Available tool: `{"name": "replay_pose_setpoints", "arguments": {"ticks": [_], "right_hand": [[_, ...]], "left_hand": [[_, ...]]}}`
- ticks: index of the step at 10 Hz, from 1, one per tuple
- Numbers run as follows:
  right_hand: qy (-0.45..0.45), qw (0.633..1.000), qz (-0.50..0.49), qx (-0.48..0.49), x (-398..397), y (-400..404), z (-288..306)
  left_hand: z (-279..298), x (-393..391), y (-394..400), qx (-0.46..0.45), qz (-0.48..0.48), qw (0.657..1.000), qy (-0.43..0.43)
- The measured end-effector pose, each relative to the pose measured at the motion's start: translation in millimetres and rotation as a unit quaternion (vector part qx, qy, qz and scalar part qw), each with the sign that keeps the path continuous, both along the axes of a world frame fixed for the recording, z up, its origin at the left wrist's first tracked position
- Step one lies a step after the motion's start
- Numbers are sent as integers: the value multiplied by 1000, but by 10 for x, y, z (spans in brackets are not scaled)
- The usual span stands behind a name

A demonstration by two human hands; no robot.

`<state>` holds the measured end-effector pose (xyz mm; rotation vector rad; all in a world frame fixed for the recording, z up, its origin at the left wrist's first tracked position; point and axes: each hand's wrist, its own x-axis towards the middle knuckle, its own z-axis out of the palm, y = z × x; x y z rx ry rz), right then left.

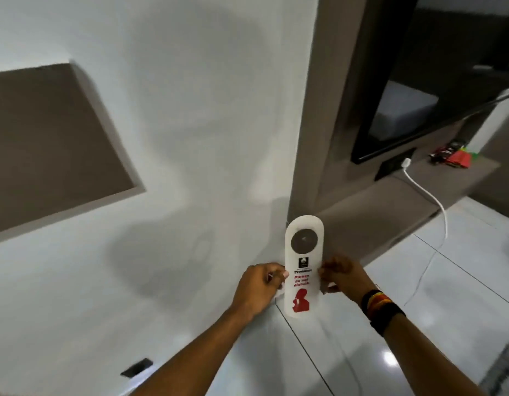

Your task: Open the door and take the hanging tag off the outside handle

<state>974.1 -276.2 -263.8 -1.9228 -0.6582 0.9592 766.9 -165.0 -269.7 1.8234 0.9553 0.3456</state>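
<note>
- Glossy floor tiles (390,324) are seen beneath both forearms.
- At mid-height, the door hanger tag (304,267) is pinched upright by its edges: left hand (260,287) and right hand (343,277) are closed on opposite sides.
- Judged light, thin and bendable, it is best held by its edges.
- Behind it, a white wall (162,110) is seen; no handle is visible.

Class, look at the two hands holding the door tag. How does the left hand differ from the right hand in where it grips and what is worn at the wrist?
The left hand pinches the left edge of the tag; the right hand pinches the right edge. The left wrist is bare; the right wrist wears dark, red and yellow bands. Both grip near mid-height, holding the tag upright with its red print facing the camera.
</note>
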Motion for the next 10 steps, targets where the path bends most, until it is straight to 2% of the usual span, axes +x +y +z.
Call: {"name": "replay_pose_setpoints", "arguments": {"ticks": [2,3,5,6,8,9,10], "right_hand": [[69,986,-145,-42,968,-44,-487],[99,978,-177,-59,1269,193,-719],[47,978,-185,-89,1659,775,-1010],[54,976,-195,-81,1714,849,-1073],[-32,979,-202,-23,1500,740,-948],[-181,971,-158,14,1152,690,-756],[-343,929,-96,103,663,697,-493]], "left_hand": [[-328,1335,22,-182,54,982,12],[-464,1733,160,-236,75,969,26],[-768,2136,488,-241,59,966,65],[-899,2227,561,-225,78,969,59],[-882,2010,436,-12,71,994,81],[-716,1632,376,176,46,982,46],[-503,1158,402,323,-32,946,13]]}}
